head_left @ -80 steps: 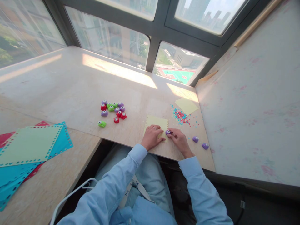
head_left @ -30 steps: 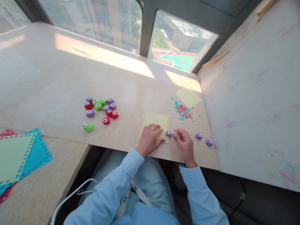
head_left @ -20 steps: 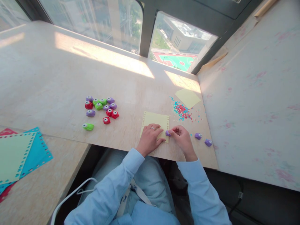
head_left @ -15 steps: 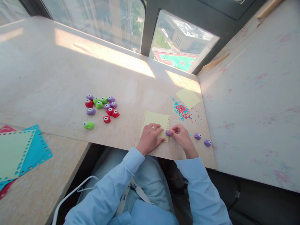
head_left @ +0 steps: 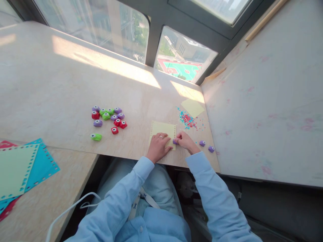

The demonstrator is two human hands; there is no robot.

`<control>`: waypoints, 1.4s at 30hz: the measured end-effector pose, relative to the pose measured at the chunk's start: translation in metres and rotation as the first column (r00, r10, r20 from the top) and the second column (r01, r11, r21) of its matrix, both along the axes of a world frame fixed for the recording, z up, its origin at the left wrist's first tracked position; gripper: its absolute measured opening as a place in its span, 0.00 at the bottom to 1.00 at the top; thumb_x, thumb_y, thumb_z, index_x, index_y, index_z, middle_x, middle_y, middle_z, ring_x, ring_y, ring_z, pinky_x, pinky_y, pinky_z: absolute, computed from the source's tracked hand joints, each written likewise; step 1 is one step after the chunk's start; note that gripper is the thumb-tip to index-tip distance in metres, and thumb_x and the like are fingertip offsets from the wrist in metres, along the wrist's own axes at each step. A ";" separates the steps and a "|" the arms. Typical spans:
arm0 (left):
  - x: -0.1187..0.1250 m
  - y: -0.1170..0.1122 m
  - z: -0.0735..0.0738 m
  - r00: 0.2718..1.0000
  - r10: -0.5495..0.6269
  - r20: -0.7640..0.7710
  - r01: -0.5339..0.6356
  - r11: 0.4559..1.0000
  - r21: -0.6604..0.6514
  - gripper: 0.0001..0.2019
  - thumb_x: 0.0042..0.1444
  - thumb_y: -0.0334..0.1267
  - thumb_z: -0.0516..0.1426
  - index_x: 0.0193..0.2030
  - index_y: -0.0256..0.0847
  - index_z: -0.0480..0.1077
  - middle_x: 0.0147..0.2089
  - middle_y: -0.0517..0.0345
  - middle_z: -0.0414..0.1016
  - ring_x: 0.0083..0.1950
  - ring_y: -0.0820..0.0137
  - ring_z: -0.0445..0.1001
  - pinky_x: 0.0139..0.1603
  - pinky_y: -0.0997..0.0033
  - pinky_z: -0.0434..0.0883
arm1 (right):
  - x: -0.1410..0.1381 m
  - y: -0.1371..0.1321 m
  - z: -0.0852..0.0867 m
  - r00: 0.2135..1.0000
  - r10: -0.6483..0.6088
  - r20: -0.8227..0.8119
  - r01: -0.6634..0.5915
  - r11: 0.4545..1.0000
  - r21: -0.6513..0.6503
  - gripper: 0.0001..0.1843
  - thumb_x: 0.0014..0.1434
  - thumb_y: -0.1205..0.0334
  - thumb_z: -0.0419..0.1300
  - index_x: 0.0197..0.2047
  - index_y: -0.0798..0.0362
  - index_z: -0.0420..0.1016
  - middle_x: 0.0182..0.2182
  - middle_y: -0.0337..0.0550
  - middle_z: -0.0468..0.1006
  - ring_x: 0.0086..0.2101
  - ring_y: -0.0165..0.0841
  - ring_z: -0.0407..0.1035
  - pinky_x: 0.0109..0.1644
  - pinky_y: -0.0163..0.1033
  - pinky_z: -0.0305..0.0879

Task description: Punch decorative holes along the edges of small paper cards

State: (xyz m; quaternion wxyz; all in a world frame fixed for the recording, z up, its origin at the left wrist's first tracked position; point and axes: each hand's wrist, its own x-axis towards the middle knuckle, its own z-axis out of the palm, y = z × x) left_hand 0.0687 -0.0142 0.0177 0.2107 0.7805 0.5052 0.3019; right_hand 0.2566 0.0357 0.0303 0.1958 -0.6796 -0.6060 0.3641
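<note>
A pale yellow sheet of paper (head_left: 164,127) lies on the table in front of me, with small holes punched along its left and right edges. My left hand (head_left: 158,146) rests on the sheet with its fingers spread, a ring on one of them. At the sheet's right edge, my right hand (head_left: 186,142) grips a small purple craft punch (head_left: 174,141), partly hidden by the fingers. Two more purple punches, a nearer one (head_left: 202,143) and a farther one (head_left: 211,149), sit to the right of that hand.
Left of the sheet stands a cluster of red, green and purple punches (head_left: 106,116). Blue and red paper bits (head_left: 187,120) lie scattered beside another yellow sheet (head_left: 193,107). Punched coloured sheets (head_left: 19,168) overlap at far left. A patterned wall (head_left: 257,111) borders the table's right side.
The camera view has turned slightly, so the table and hands appear shifted left. Both hands keep their places on the sheet and the punch, with no clear movement between them.
</note>
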 end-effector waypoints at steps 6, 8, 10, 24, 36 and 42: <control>0.000 0.001 -0.002 1.000 -0.001 0.001 0.001 1.000 0.029 0.17 0.52 0.43 0.66 0.48 0.42 0.74 0.54 0.49 0.74 0.57 0.57 0.68 0.54 0.55 0.65 | -0.004 -0.018 -0.007 0.989 -0.083 -0.119 0.096 0.989 0.113 0.08 0.46 0.59 0.61 0.29 0.51 0.67 0.21 0.33 0.71 0.25 0.32 0.68 0.32 0.37 0.63; -0.001 0.001 -0.003 1.000 0.007 0.013 -0.007 0.999 0.036 0.17 0.51 0.42 0.66 0.48 0.42 0.74 0.53 0.49 0.74 0.57 0.57 0.68 0.54 0.55 0.65 | -0.007 -0.030 -0.009 0.983 -0.110 -0.146 0.136 0.974 0.181 0.10 0.51 0.53 0.59 0.31 0.51 0.69 0.23 0.36 0.74 0.27 0.34 0.69 0.33 0.39 0.63; -0.001 0.001 -0.004 1.000 0.009 0.019 -0.009 0.999 0.043 0.17 0.51 0.42 0.66 0.47 0.42 0.74 0.52 0.49 0.75 0.56 0.58 0.68 0.54 0.55 0.66 | -0.010 -0.039 -0.011 0.975 -0.145 -0.171 0.183 0.955 0.234 0.13 0.53 0.50 0.58 0.34 0.52 0.71 0.25 0.39 0.76 0.28 0.35 0.70 0.34 0.40 0.65; -0.001 0.004 -0.008 1.000 0.011 0.018 -0.012 1.000 0.027 0.16 0.51 0.42 0.67 0.45 0.42 0.75 0.52 0.50 0.75 0.57 0.58 0.69 0.55 0.56 0.65 | -0.009 -0.047 0.005 0.976 -0.047 0.214 -0.054 0.895 0.443 0.13 0.54 0.65 0.59 0.41 0.52 0.81 0.35 0.43 0.72 0.32 0.33 0.67 0.46 0.42 0.67; 0.000 0.005 -0.007 1.000 0.012 0.021 -0.013 1.000 0.028 0.15 0.51 0.41 0.67 0.45 0.43 0.76 0.52 0.51 0.76 0.56 0.58 0.69 0.54 0.57 0.65 | 0.052 -0.060 0.003 0.853 -0.303 0.424 0.110 0.900 0.422 0.17 0.58 0.64 0.55 0.48 0.54 0.79 0.40 0.50 0.74 0.36 0.36 0.69 0.45 0.41 0.64; -0.001 0.003 -0.007 1.000 0.004 -0.009 -0.003 0.998 0.066 0.13 0.52 0.41 0.66 0.43 0.42 0.75 0.52 0.50 0.76 0.56 0.57 0.69 0.53 0.55 0.66 | 0.061 -0.073 0.008 0.726 -0.503 0.469 0.266 0.834 0.483 0.19 0.57 0.64 0.54 0.50 0.54 0.77 0.39 0.52 0.74 0.36 0.40 0.68 0.39 0.42 0.61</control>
